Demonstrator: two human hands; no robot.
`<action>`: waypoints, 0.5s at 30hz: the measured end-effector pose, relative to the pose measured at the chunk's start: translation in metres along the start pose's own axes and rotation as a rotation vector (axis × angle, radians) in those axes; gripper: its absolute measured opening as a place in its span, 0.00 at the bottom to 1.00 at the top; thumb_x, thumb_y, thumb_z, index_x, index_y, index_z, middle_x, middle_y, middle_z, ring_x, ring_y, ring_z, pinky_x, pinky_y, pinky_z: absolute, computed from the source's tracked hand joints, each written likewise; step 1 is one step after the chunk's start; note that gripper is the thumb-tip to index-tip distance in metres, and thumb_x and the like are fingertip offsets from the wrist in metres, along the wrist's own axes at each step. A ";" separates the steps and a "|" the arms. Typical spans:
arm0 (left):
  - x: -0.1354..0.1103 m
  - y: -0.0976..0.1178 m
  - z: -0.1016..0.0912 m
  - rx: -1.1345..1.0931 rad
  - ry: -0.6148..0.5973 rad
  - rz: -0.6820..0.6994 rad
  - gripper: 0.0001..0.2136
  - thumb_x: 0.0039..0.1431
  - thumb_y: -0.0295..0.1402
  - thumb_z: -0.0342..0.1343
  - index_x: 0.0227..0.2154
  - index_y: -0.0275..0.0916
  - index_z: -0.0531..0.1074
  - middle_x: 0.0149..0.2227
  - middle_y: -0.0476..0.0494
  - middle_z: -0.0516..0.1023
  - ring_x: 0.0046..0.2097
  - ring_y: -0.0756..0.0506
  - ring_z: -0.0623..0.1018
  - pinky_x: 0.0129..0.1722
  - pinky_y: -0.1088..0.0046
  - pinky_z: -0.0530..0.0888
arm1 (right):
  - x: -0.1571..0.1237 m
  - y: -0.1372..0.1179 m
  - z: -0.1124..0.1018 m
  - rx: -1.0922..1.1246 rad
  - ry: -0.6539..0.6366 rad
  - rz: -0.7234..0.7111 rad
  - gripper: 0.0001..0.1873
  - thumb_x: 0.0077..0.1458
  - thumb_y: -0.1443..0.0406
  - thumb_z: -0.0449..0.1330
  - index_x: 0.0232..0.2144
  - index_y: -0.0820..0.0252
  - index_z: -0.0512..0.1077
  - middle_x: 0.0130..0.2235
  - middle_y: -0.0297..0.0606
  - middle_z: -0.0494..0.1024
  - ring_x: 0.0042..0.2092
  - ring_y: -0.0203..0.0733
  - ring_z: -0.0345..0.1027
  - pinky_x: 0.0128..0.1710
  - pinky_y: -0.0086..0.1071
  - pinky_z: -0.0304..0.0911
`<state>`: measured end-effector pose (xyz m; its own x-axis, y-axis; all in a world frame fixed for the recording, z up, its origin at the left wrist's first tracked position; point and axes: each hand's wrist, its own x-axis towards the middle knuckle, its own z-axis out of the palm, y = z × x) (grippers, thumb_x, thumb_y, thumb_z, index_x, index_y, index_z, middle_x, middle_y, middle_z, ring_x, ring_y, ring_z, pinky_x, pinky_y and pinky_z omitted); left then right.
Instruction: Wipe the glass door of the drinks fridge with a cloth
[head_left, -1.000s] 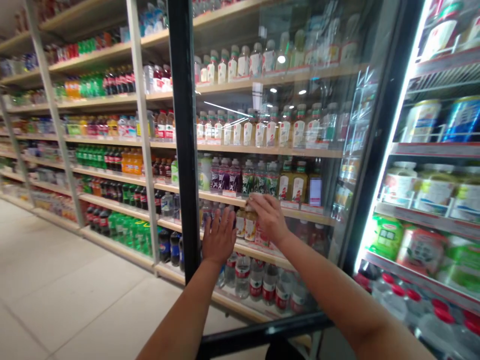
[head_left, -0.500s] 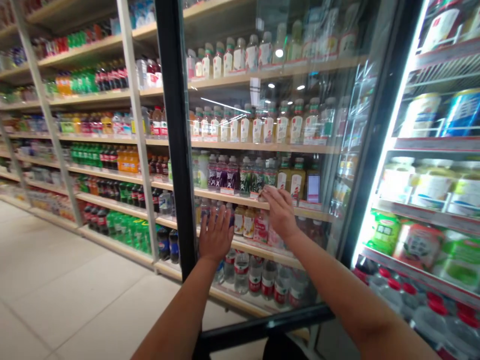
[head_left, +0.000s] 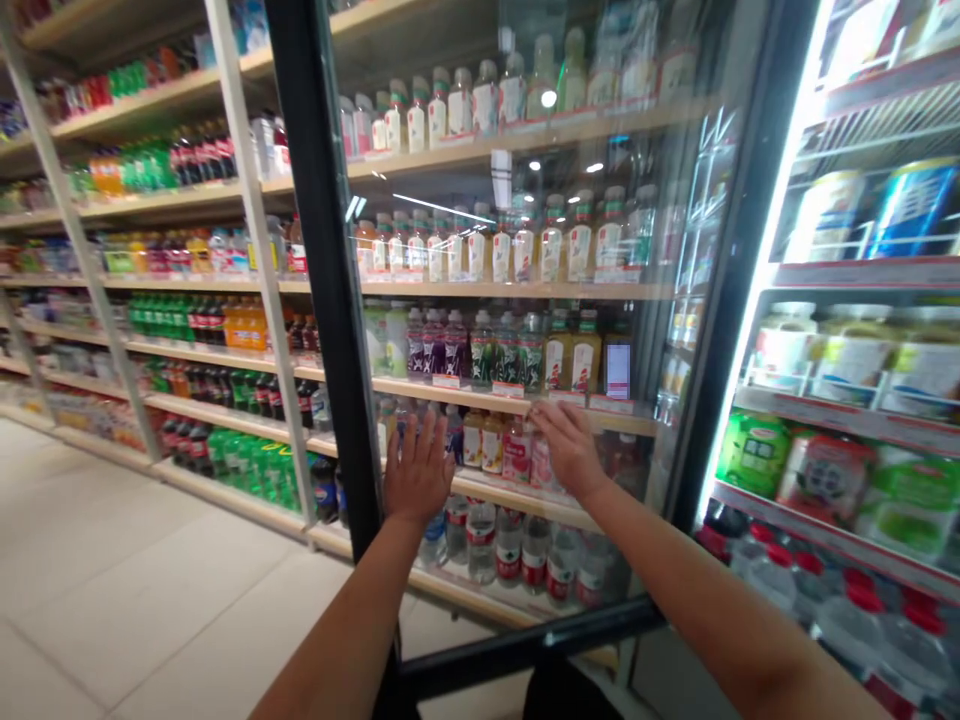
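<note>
A glass cooler door (head_left: pixel 480 340) with a black frame stands swung out in front of me. My left hand (head_left: pixel 418 465) lies flat against the lower left of the glass, fingers stretched and spread. To its right, my right hand (head_left: pixel 570 450) is at the pane with its fingers bent and pressed together. A small pale patch shows at those fingertips, too blurred to name. Through the glass, bottled drinks (head_left: pixel 510 350) line the wooden shelves behind both hands.
On the right stands the lit cooler with bottles (head_left: pixel 784 345), cans (head_left: pixel 911 210) and red-capped bottles (head_left: pixel 855 600). Shelves of soft drinks (head_left: pixel 232 325) run along the left wall. Pale floor tiles (head_left: pixel 150 590) lie in front. The door's bottom rail (head_left: pixel 540 645) crosses low before me.
The view has shifted, and the door frame sits further left in it. My right hand has moved slightly down along the glass. My left hand stays flat on the pane.
</note>
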<state>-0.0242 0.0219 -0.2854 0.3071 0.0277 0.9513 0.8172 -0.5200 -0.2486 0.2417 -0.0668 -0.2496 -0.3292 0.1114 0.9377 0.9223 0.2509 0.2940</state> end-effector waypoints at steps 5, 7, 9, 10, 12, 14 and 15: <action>-0.001 0.000 0.000 -0.005 -0.001 0.000 0.37 0.65 0.33 0.55 0.71 0.37 0.41 0.68 0.35 0.55 0.72 0.39 0.43 0.71 0.51 0.47 | -0.009 0.011 -0.008 0.045 -0.081 -0.079 0.21 0.63 0.73 0.52 0.54 0.53 0.74 0.53 0.37 0.79 0.57 0.42 0.67 0.61 0.41 0.63; -0.001 -0.001 0.001 -0.002 -0.009 0.000 0.38 0.65 0.33 0.55 0.71 0.37 0.41 0.68 0.35 0.54 0.72 0.38 0.44 0.70 0.50 0.49 | -0.003 0.021 -0.013 0.008 -0.014 0.043 0.23 0.63 0.73 0.51 0.56 0.56 0.72 0.55 0.40 0.77 0.58 0.45 0.66 0.60 0.45 0.63; -0.002 -0.001 0.000 0.004 -0.016 0.001 0.38 0.65 0.33 0.55 0.71 0.37 0.41 0.69 0.35 0.54 0.72 0.37 0.44 0.70 0.49 0.49 | -0.002 0.026 -0.016 -0.028 0.053 0.142 0.23 0.64 0.73 0.50 0.57 0.56 0.72 0.56 0.41 0.77 0.58 0.46 0.67 0.60 0.46 0.63; -0.002 -0.001 0.000 0.009 -0.018 0.003 0.37 0.65 0.33 0.55 0.71 0.37 0.41 0.69 0.35 0.53 0.72 0.37 0.44 0.70 0.49 0.49 | -0.005 0.025 -0.017 -0.036 0.061 0.148 0.22 0.64 0.73 0.50 0.56 0.56 0.72 0.56 0.41 0.77 0.57 0.46 0.67 0.59 0.46 0.64; -0.001 -0.001 0.000 0.018 -0.015 0.007 0.37 0.65 0.33 0.55 0.71 0.36 0.40 0.69 0.35 0.53 0.72 0.37 0.43 0.70 0.49 0.48 | -0.016 0.021 -0.018 -0.020 -0.002 0.055 0.22 0.64 0.74 0.50 0.55 0.57 0.74 0.54 0.39 0.78 0.57 0.45 0.68 0.59 0.44 0.64; -0.001 -0.001 0.000 0.018 -0.010 0.011 0.37 0.65 0.32 0.55 0.71 0.36 0.40 0.69 0.35 0.53 0.72 0.38 0.43 0.70 0.50 0.48 | -0.026 0.019 -0.020 0.015 -0.111 -0.077 0.22 0.64 0.74 0.49 0.54 0.56 0.74 0.53 0.37 0.79 0.56 0.43 0.68 0.60 0.42 0.64; -0.001 -0.001 0.000 0.015 -0.008 0.013 0.37 0.65 0.32 0.55 0.71 0.36 0.41 0.69 0.35 0.53 0.72 0.38 0.43 0.70 0.50 0.48 | -0.028 0.021 -0.022 0.024 -0.144 -0.109 0.22 0.64 0.74 0.49 0.54 0.55 0.74 0.53 0.36 0.79 0.56 0.42 0.69 0.60 0.41 0.64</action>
<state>-0.0249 0.0223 -0.2861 0.3216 0.0285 0.9465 0.8203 -0.5076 -0.2634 0.2745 -0.0857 -0.2658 -0.4540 0.2188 0.8637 0.8752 0.2913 0.3862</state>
